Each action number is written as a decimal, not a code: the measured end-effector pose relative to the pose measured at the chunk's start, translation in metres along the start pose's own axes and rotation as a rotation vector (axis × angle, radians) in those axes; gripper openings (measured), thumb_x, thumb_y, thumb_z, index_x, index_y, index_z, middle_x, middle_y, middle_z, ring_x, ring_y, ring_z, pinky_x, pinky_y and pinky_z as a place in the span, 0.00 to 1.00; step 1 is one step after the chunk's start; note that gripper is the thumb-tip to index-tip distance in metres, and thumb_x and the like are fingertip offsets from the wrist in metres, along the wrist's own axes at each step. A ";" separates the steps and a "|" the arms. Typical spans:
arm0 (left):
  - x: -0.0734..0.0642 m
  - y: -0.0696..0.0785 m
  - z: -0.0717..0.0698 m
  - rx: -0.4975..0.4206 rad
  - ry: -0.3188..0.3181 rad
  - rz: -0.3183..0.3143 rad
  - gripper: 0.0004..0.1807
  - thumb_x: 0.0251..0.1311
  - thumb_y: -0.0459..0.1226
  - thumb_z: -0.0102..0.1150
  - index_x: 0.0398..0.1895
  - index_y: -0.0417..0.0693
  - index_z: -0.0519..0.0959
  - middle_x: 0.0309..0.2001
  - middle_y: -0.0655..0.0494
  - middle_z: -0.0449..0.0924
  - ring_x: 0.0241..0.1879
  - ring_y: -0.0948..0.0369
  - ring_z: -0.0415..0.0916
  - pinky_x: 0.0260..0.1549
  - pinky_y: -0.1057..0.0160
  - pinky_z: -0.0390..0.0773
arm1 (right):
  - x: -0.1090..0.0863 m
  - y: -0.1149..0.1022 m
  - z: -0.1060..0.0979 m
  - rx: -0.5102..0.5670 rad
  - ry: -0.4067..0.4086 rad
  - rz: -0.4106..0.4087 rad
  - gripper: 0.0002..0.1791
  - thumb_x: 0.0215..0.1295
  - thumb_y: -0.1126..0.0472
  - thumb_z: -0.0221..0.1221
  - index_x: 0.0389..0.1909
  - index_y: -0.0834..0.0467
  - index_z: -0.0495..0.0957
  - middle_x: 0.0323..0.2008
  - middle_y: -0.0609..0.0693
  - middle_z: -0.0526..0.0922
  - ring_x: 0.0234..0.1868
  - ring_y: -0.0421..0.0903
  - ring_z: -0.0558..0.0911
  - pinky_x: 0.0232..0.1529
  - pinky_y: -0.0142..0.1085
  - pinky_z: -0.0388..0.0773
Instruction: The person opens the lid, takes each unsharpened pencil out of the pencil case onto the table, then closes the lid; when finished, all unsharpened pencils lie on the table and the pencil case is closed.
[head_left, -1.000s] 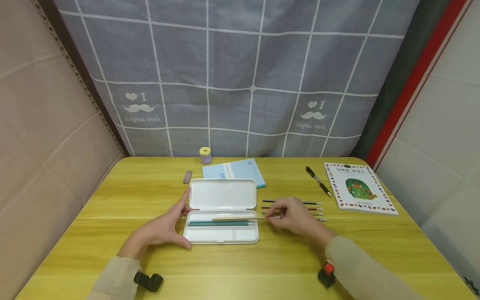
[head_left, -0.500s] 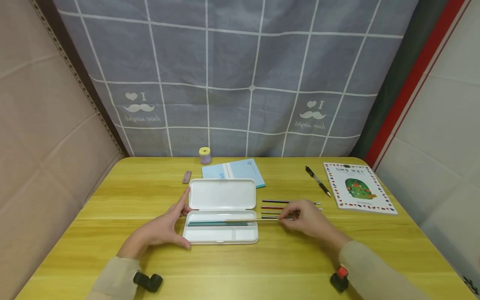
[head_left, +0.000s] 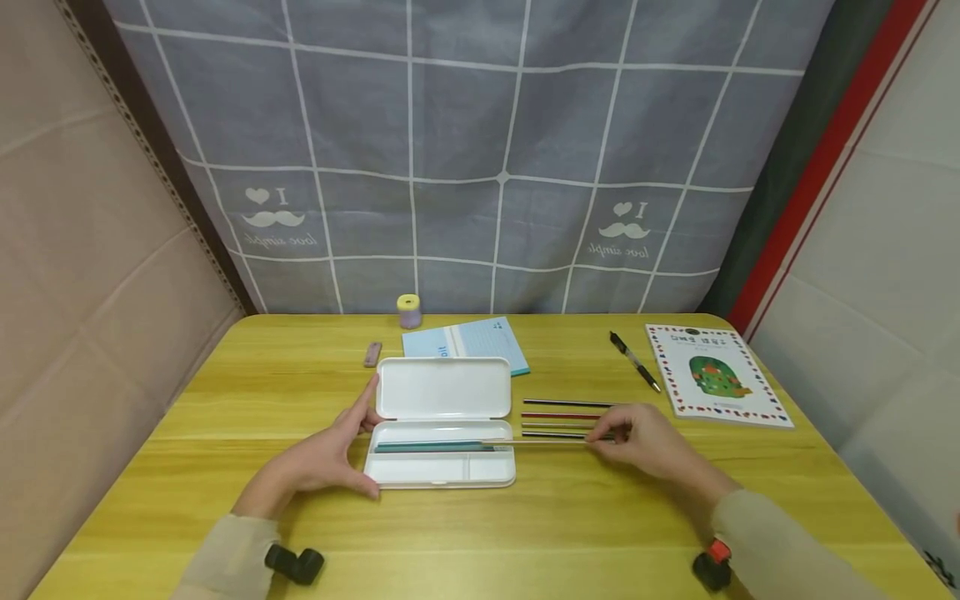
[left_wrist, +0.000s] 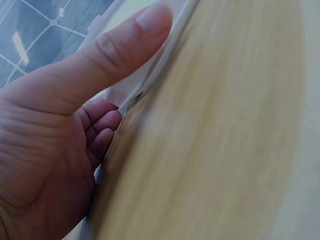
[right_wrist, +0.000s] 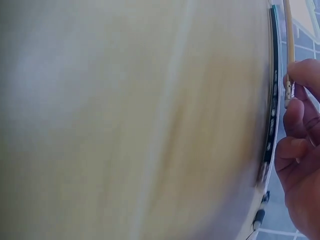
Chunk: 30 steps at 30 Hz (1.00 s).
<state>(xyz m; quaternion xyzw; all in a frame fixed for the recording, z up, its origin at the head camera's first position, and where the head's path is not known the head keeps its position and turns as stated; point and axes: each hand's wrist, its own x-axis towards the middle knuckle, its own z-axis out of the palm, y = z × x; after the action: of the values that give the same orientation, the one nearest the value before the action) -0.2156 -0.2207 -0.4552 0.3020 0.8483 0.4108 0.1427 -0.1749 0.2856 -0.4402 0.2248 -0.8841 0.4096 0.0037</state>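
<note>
Because both wrist views are filled with blurred yellow tabletop, little detail survives there: the left wrist view shows only the left hand (left_wrist: 55, 145) with its thumb laid along a white edge of the pencil case (head_left: 442, 421) and the other fingers curled under it, and the right wrist view cuts the tan pencil (right_wrist: 288, 55) off at the top. From the head view, the right hand (head_left: 648, 442) pinches that pencil's near end between thumb and fingertips, its far end reaching over the open case's tray, just above a teal pencil (head_left: 431, 447) lying inside. Whether it touches the tray is hard to say. Just beyond the right fingers lie four loose pencils (head_left: 558, 417) in a row, partly hidden by the hand. Further off sit a black pen (head_left: 635, 361), a picture book (head_left: 712, 375), a blue notebook (head_left: 465, 342), a small eraser (head_left: 372, 354) and a yellow-topped sharpener (head_left: 408, 310).
</note>
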 end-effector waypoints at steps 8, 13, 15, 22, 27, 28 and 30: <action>0.000 0.001 0.000 -0.011 -0.001 0.000 0.86 0.38 0.49 0.88 0.84 0.65 0.21 0.62 0.57 0.68 0.61 0.58 0.66 0.65 0.75 0.60 | -0.012 0.008 -0.011 -0.019 0.027 -0.020 0.04 0.63 0.65 0.73 0.35 0.51 0.91 0.35 0.44 0.88 0.24 0.33 0.73 0.24 0.31 0.73; 0.000 0.001 0.000 -0.002 0.001 -0.001 0.86 0.38 0.50 0.88 0.84 0.64 0.21 0.62 0.57 0.68 0.62 0.58 0.66 0.65 0.74 0.60 | -0.018 0.011 -0.016 -0.026 0.040 -0.023 0.06 0.62 0.66 0.73 0.34 0.51 0.91 0.34 0.46 0.88 0.25 0.34 0.74 0.25 0.32 0.74; 0.000 0.001 0.000 0.002 0.002 -0.001 0.86 0.39 0.50 0.88 0.84 0.64 0.21 0.62 0.57 0.68 0.62 0.58 0.66 0.65 0.74 0.61 | -0.020 0.012 -0.018 -0.036 0.045 -0.011 0.05 0.62 0.65 0.73 0.34 0.51 0.91 0.34 0.47 0.88 0.25 0.35 0.75 0.25 0.32 0.74; 0.000 -0.001 0.001 0.011 0.007 0.010 0.86 0.39 0.50 0.88 0.84 0.63 0.21 0.62 0.58 0.68 0.61 0.59 0.66 0.65 0.74 0.60 | -0.026 0.016 -0.024 -0.065 0.063 0.002 0.06 0.62 0.66 0.74 0.34 0.50 0.91 0.34 0.46 0.87 0.26 0.36 0.75 0.27 0.31 0.74; 0.000 -0.001 0.001 0.014 0.009 0.007 0.86 0.39 0.50 0.88 0.84 0.64 0.21 0.61 0.58 0.68 0.61 0.60 0.65 0.65 0.74 0.60 | -0.029 0.018 -0.026 -0.089 0.069 -0.020 0.09 0.61 0.68 0.74 0.34 0.49 0.91 0.33 0.42 0.88 0.26 0.35 0.76 0.27 0.32 0.74; 0.000 -0.001 0.001 0.013 0.009 0.004 0.86 0.39 0.50 0.88 0.84 0.64 0.21 0.62 0.58 0.68 0.61 0.60 0.65 0.65 0.74 0.60 | -0.030 0.019 -0.027 -0.091 0.066 -0.018 0.08 0.61 0.67 0.73 0.34 0.49 0.91 0.33 0.42 0.88 0.26 0.35 0.76 0.27 0.32 0.75; 0.000 -0.001 0.001 0.011 0.008 0.001 0.86 0.39 0.50 0.88 0.84 0.64 0.22 0.62 0.58 0.68 0.61 0.59 0.65 0.65 0.74 0.60 | -0.030 0.019 -0.028 -0.099 0.064 -0.012 0.08 0.61 0.67 0.73 0.34 0.48 0.91 0.33 0.40 0.87 0.26 0.34 0.76 0.27 0.31 0.75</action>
<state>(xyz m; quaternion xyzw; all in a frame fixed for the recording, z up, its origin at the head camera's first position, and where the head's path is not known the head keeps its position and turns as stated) -0.2156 -0.2210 -0.4563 0.3015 0.8511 0.4072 0.1373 -0.1605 0.3284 -0.4416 0.2166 -0.9014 0.3722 0.0456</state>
